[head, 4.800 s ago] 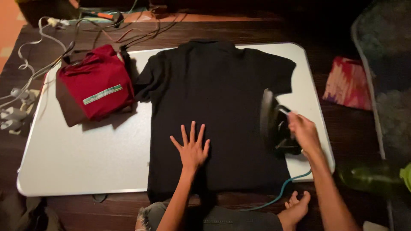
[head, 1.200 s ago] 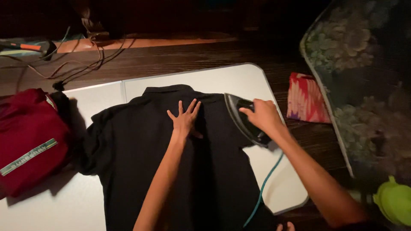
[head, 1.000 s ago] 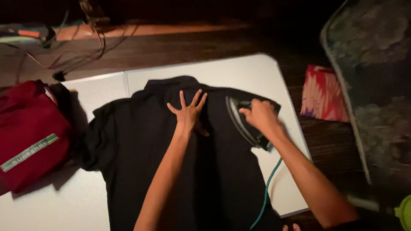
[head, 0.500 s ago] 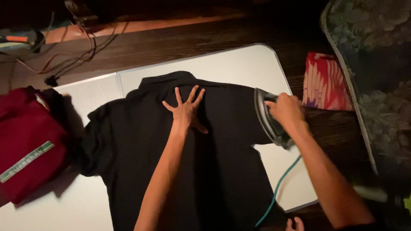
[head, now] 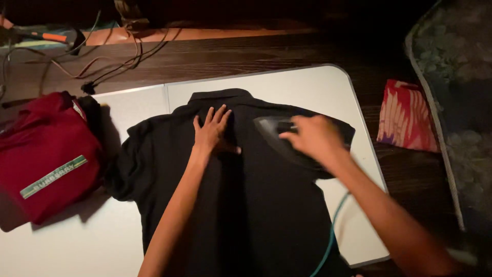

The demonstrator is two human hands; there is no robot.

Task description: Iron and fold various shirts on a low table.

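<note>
Half a second ago the iron [head: 287,142] sat out over the shirt's sleeve at the right of the frame; now it has slid back toward the middle and lies just right of the collar, blurred with motion. The right hand [head: 313,137] is closed around its handle, and a teal cord [head: 330,241] trails from it toward the lower edge of the frame.

The left hand [head: 211,132] has barely shifted. It lies open and flat, fingers spread, palm down on the black shirt [head: 246,205] just below the collar, pinning the cloth.

The shirt is spread flat across a white bench [head: 318,90] that fills the middle of the frame, collar toward the top and hem running off the bottom edge. A folded dark red garment [head: 46,154] rests on the bench at the left, touching the shirt's other sleeve. A red patterned cloth [head: 407,118] lies off the bench at the right on dark wood, beside a dark floral mat [head: 456,66]. Loose cables [head: 118,56] run across the upper left.

The work looks to be pressing the upper chest and shoulder. A next pass would seem to need the flat hand kept clear of the hot plate while holding the fabric taut, with the cord kept off the shirt.
</note>
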